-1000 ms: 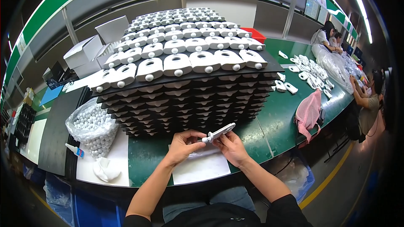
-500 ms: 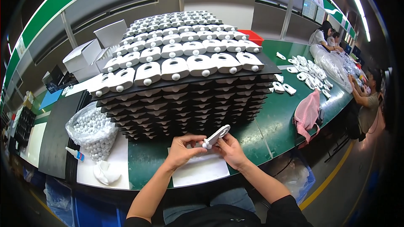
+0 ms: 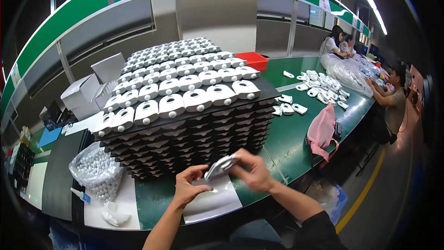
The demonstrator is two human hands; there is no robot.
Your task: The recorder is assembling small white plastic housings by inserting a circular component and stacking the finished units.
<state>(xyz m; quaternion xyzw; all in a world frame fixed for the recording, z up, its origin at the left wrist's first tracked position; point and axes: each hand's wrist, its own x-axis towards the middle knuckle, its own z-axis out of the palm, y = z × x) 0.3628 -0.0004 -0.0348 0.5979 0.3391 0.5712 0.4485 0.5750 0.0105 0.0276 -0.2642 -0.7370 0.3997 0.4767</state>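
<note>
My right hand (image 3: 254, 172) grips a flat white plastic piece with a round hole (image 3: 221, 165), tilted, above a white sheet (image 3: 215, 200) at the table's front. The hand and the piece are slightly blurred. Thumb and fingers of my left hand (image 3: 188, 186) are spread apart around the lower left end of the piece; that hand holds nothing. Just beyond rises a tall stack of black boards (image 3: 194, 136). On its top board stand rows of similar white pieces (image 3: 171, 104), each with a small white ball at its front end.
Left of the stack sit a clear bag of white balls (image 3: 95, 169), a small glue bottle (image 3: 81, 195) and a crumpled white cloth (image 3: 114, 214). To the right lie loose white pieces (image 3: 319, 85) and a pink bag (image 3: 321, 129). A red bin (image 3: 252, 60) stands behind; co-workers (image 3: 337, 41) sit farther off.
My left hand has let go of the white piece and opened. The right hand has turned the piece and raised it slightly. The whole view has shifted, with the stack now farther left.
</note>
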